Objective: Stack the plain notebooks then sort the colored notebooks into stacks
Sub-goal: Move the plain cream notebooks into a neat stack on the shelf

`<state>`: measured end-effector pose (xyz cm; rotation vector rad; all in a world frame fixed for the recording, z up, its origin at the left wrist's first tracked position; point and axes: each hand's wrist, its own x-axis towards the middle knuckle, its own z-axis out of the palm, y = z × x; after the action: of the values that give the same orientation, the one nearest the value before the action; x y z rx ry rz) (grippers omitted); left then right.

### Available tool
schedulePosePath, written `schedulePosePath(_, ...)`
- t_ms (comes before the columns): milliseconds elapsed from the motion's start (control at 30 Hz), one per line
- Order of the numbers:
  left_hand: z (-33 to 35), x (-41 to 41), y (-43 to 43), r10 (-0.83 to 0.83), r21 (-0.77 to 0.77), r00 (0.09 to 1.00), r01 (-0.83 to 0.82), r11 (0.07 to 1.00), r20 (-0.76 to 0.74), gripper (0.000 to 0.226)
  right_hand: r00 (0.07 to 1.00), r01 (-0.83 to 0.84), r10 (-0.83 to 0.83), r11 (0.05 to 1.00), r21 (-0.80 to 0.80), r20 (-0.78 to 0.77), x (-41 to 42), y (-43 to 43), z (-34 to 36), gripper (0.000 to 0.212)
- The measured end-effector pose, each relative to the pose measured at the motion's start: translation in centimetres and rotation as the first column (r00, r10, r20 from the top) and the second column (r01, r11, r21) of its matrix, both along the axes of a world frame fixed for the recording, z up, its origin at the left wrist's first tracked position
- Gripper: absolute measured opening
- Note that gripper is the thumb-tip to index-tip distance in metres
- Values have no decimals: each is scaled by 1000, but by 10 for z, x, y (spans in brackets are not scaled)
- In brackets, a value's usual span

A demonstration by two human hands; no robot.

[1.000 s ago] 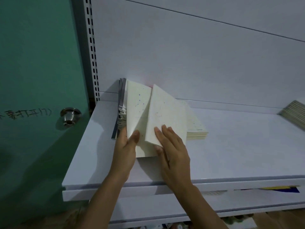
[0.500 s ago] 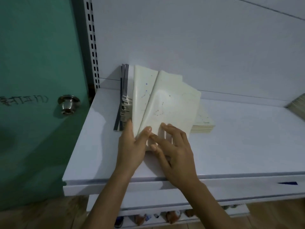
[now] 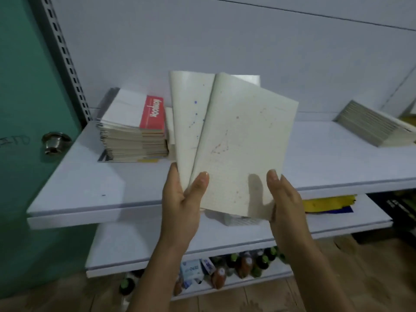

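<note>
From the head camera, you are holding two thin cream books up in front of the shelving, fanned apart at the top and overlapping at the bottom. The front notebook [image 3: 243, 143] has a plain cream cover with faint reddish specks and tilts to the right. The rear notebook [image 3: 191, 113] has small blue dots and shows behind its left edge.

Your left hand [image 3: 180, 199] pinches both at their lower left corners. The thumb lies across the front notebook's cover and the fingers are hidden behind. Your right hand [image 3: 286, 199] grips the front notebook's lower right corner, thumb on the cover and fingers curled out of sight behind it. Both books are in the air, above the front edge of the white top shelf [image 3: 90, 183].

On that shelf, at the left and near the back wall, lies a flat stack of notebooks [image 3: 132, 140]. Its top cover is white with a red band printed "Notebook". At the far right of the same shelf, a second row of grey-edged notebooks [image 3: 371, 124] leans back at a slant.

A lower shelf [image 3: 135, 239] juts out beneath, with yellow and blue sheets [image 3: 326, 203] on its right part. Bottles [image 3: 247, 264] stand in a row under it. To the left are a green door [image 3: 27, 86] with a metal knob [image 3: 54, 141] and a slotted upright [image 3: 67, 64].
</note>
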<state>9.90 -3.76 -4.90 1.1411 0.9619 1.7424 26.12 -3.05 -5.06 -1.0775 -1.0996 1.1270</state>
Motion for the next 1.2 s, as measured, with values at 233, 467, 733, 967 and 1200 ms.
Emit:
schedulePosePath(233, -25, 145, -28, -303, -88, 953, 300, 950, -17, 33, 969, 230, -231, 973, -22, -86, 141, -60, -16, 39)
schedulePosePath(467, -33, 261, -57, -558, -198, 828, 556, 807, 55, 29, 838, 544, -545, 838, -35, -27, 250, -119, -30, 27)
schedulePosePath(733, -44, 330, -48, -650, -225, 759, 628, 745, -36, 27, 747, 660, -663, 748, -75, -44, 309, -130, -50, 25)
schedulePosePath(967, -49, 393, 1, -655, -240, 755, 630, 739, -32, 21, 707, 705, -707, 707, -47, -33, 363, -93, -50, 25)
schedulePosePath(1200, -22, 479, 84, -652, -207, 758, 638, 742, 1, 16, 681, 731, -732, 681, 29, 8, 446, -8, -23, 21)
